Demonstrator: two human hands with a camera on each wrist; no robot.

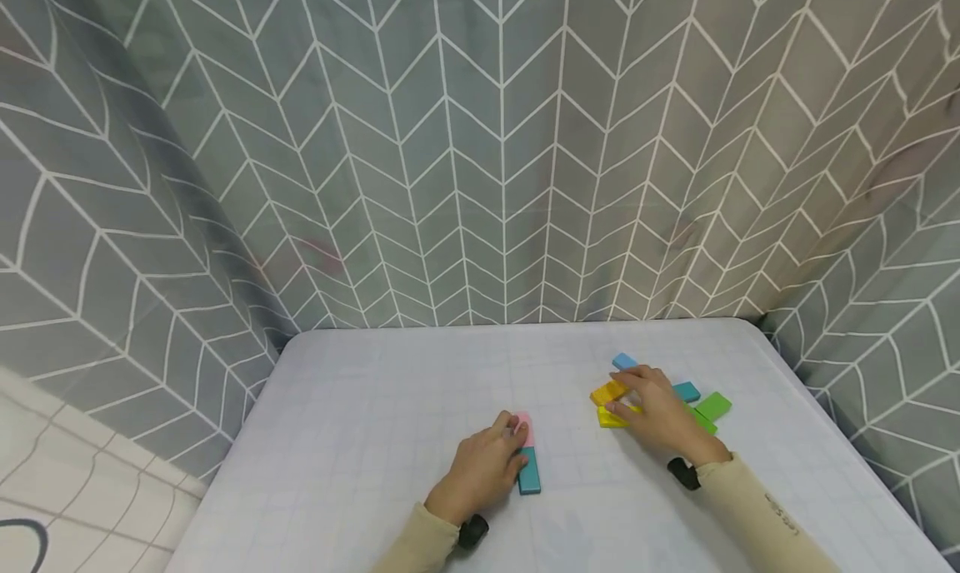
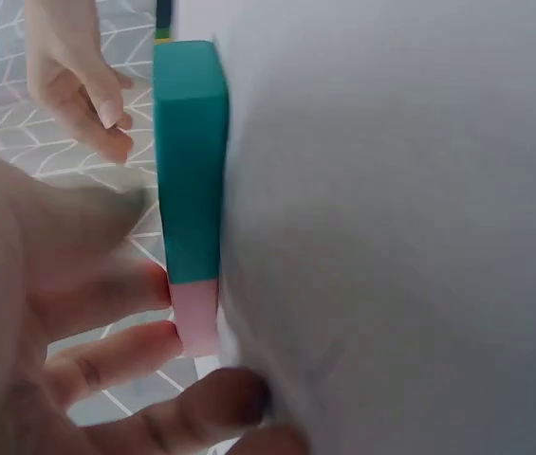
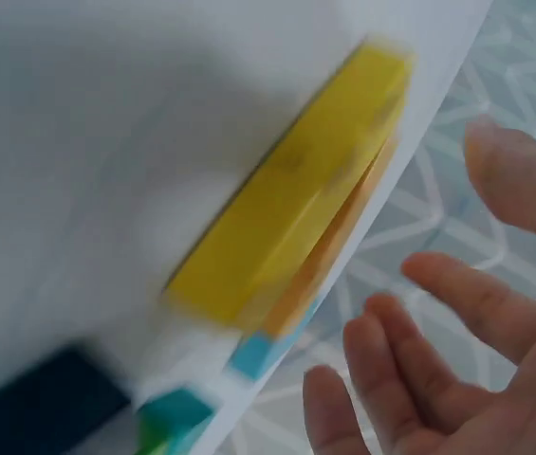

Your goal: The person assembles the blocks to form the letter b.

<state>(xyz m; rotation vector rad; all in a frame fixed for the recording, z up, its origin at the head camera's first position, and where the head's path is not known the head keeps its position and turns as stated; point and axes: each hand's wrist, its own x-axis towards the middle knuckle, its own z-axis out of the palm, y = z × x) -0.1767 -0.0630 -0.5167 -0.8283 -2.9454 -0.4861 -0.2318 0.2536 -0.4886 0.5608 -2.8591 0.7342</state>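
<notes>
A pink block (image 1: 527, 435) and a teal block (image 1: 529, 478) lie end to end on the white table. My left hand (image 1: 483, 465) is over their left side, with fingertips at the pink block (image 2: 194, 318); the thumb stays beside the teal block (image 2: 190, 180) in the left wrist view. Farther right, my right hand (image 1: 660, 411) hovers by a yellow block (image 1: 611, 419) and an orange block (image 1: 604, 393). In the right wrist view its fingers are spread apart from the yellow block (image 3: 291, 190), holding nothing.
Around the right hand lie a light blue block (image 1: 623, 361), another teal block (image 1: 686, 391) and green blocks (image 1: 713, 405). A dark block (image 3: 45, 403) is blurred in the right wrist view. Patterned grey curtains (image 1: 480, 156) hang behind the table (image 1: 360, 406).
</notes>
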